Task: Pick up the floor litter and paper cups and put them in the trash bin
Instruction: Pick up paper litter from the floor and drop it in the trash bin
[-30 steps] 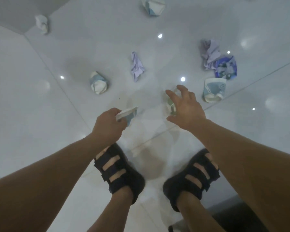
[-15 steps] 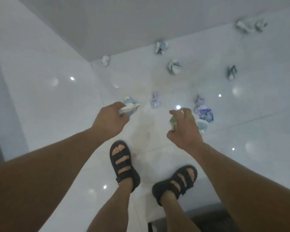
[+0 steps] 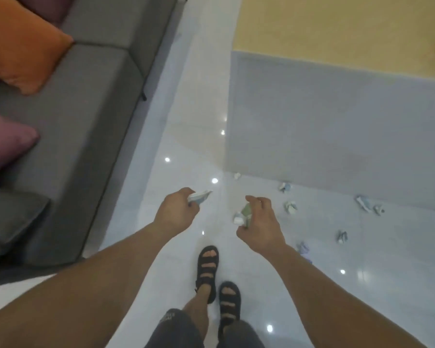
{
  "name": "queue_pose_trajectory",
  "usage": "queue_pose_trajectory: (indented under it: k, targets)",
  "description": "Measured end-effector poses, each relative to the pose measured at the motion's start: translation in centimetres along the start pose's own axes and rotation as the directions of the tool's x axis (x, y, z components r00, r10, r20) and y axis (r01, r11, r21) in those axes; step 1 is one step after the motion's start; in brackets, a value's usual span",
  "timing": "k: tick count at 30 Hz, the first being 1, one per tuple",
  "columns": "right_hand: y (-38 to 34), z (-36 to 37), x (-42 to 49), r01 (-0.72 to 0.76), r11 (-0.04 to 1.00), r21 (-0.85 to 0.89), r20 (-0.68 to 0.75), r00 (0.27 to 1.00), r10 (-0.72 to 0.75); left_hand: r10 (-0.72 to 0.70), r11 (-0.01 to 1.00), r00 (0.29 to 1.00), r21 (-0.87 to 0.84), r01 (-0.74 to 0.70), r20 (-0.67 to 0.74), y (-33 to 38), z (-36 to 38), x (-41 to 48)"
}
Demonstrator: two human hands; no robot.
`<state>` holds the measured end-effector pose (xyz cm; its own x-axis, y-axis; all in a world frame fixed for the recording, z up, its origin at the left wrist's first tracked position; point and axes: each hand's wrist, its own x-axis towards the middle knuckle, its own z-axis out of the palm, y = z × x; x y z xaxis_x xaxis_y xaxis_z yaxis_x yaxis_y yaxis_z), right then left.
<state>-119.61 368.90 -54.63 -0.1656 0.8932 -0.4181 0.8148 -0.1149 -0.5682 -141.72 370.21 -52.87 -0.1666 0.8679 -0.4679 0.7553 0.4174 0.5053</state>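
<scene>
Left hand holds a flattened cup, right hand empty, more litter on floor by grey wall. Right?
Not quite: the head view shows the right hand gripping crumpled litter. The left hand does hold a flattened cup, and loose litter lies on the floor by the grey wall.

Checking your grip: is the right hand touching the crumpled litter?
Touching. The head view shows the right hand with fingers curled round the crumpled litter.

Crumpled cup (image 3: 242, 215) now off floor (image 3: 362, 297), within fingers (image 3: 258, 200) of right hand (image 3: 261, 225).
</scene>
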Motion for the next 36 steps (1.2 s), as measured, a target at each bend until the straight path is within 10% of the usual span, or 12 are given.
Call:
queue_pose_trajectory:
  k: [11,24,36]
  targets:
    - [-18.2,1.7,-10.7,0.434,0.881,-0.186,0.348,0.868,-0.354,-0.361,0.915,0.890,-0.287,0.282,-0.278,-10.6,-11.3,-22.5]
    - [-43.7,22.7,-28.1,0.894,0.416,-0.164,0.672,0.410,-0.616,-0.764,0.633,0.453,-0.674,0.382,-0.461,-34.7,-19.2,-49.6]
    - [-58.7,40.9,-47.3,0.997,-0.029,0.070,0.804,-0.073,-0.591,-0.914,0.398,0.064,-0.851,0.341,-0.402,-49.4,-19.5,-68.3]
